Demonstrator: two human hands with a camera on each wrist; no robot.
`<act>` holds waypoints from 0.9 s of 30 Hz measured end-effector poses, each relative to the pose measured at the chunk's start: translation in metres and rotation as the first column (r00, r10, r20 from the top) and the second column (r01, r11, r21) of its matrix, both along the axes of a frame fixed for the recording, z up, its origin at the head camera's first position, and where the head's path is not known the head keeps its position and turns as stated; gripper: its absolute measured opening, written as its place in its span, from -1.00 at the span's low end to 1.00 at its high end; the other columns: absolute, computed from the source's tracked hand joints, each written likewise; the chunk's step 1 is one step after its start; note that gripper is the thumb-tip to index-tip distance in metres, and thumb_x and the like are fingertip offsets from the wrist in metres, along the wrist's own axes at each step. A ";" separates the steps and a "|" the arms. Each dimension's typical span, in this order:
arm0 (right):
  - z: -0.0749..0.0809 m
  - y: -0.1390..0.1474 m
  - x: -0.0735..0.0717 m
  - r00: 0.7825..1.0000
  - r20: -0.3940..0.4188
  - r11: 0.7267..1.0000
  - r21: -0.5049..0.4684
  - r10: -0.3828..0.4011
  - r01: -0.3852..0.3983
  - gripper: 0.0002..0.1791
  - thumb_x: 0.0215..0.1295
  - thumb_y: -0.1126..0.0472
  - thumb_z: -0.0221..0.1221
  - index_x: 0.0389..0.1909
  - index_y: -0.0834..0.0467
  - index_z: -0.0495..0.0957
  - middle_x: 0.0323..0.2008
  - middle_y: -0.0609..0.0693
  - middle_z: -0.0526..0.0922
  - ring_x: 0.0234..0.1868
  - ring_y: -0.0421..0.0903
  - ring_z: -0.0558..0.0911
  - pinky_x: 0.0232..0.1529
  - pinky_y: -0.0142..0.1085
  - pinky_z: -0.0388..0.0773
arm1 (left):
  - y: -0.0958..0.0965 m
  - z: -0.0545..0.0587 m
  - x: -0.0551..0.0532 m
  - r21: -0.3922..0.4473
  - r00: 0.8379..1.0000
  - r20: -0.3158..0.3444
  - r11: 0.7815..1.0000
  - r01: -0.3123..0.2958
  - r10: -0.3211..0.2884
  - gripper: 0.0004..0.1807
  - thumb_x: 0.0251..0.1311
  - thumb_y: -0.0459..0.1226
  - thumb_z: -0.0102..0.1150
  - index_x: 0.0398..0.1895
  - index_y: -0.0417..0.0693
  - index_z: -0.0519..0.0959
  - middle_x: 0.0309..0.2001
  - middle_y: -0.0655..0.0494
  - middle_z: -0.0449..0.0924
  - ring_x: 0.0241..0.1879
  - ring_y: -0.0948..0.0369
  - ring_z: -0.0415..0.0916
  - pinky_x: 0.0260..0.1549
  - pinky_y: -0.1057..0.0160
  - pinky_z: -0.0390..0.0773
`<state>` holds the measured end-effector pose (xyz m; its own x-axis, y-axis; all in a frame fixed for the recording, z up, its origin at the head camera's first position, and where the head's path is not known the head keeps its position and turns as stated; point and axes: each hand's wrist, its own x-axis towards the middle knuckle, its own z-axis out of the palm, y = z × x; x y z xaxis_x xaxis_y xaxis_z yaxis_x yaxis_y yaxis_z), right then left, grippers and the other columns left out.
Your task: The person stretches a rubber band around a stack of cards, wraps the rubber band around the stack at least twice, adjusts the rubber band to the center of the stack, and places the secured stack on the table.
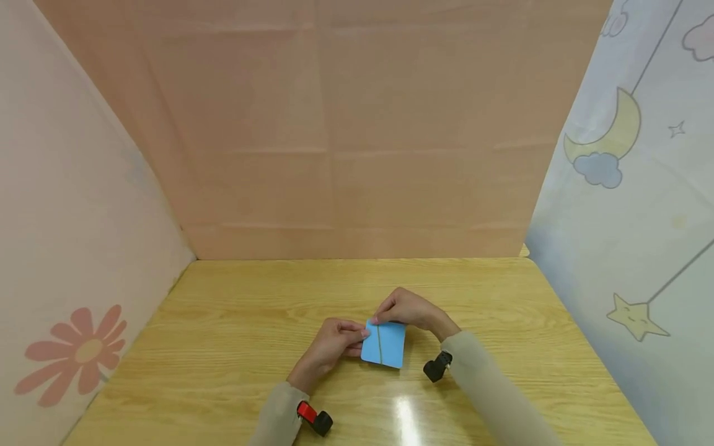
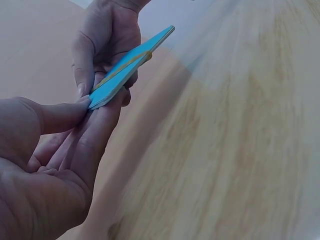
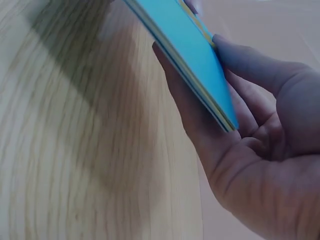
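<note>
A thin stack of blue square cards (image 1: 393,345) with rounded corners is held up over the table between both hands. One tan rubber band (image 1: 380,344) runs around it, left of its middle in the head view. My left hand (image 1: 330,344) pinches the stack's left edge, thumb on the blue face and fingers beneath. At the far edge, my right hand (image 1: 411,308) grips it, its thumb (image 3: 250,62) close beside the band in the right wrist view. Layered edges of the stack (image 3: 187,75) show there. The left wrist view shows the stack (image 2: 112,90) nearly edge-on.
The wooden table (image 1: 251,297) spreads under both hands, its grain shaded by the stack and hands. A plain peach backdrop (image 1: 334,136) rises at the back. Side walls carry a printed flower (image 1: 86,351) at left and a moon (image 1: 621,130) at right.
</note>
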<state>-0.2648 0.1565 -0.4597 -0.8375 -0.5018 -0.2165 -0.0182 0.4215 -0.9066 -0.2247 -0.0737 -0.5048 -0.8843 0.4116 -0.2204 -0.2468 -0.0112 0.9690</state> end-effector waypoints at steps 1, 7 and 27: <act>0.000 -0.001 0.000 1.000 -0.001 1.000 0.005 -0.004 0.004 -0.82 0.30 0.17 0.45 -0.24 0.22 0.86 -0.25 0.03 0.85 -0.39 -0.21 0.64 -0.38 -0.39 0.57 | -0.001 0.000 0.000 0.002 1.000 -0.002 1.000 -0.004 0.004 -0.73 0.41 -0.37 0.30 0.00 -0.48 0.70 -0.25 -0.09 0.83 -0.35 0.24 0.80 -0.29 0.22 0.80; -0.001 0.000 0.000 1.000 0.004 1.000 0.000 -0.028 0.028 -0.82 0.32 0.18 0.43 -0.23 0.24 0.85 -0.28 0.02 0.83 -0.40 -0.20 0.62 -0.38 -0.38 0.56 | -0.001 -0.001 0.000 0.006 1.000 -0.003 1.000 -0.015 0.015 -0.72 0.40 -0.34 0.33 0.00 -0.44 0.70 -0.22 -0.13 0.84 -0.32 0.21 0.81 -0.26 0.20 0.81; 0.002 0.005 0.000 0.999 0.035 0.999 -0.043 -0.031 0.033 -0.73 0.44 0.14 0.33 -0.14 0.29 0.81 -0.24 -0.01 0.81 -0.35 -0.20 0.69 -0.26 -0.28 0.70 | -0.013 0.006 -0.006 -0.004 0.999 -0.029 1.000 -0.025 0.025 -0.75 0.39 -0.37 0.32 -0.05 -0.47 0.71 -0.28 -0.07 0.83 -0.35 0.23 0.80 -0.28 0.23 0.80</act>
<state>-0.2653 0.1613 -0.4580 -0.8457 -0.4846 -0.2235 0.0258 0.3813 -0.9241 -0.2311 -0.0871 -0.4991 -0.9003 0.3883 -0.1968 -0.2187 -0.0125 0.9757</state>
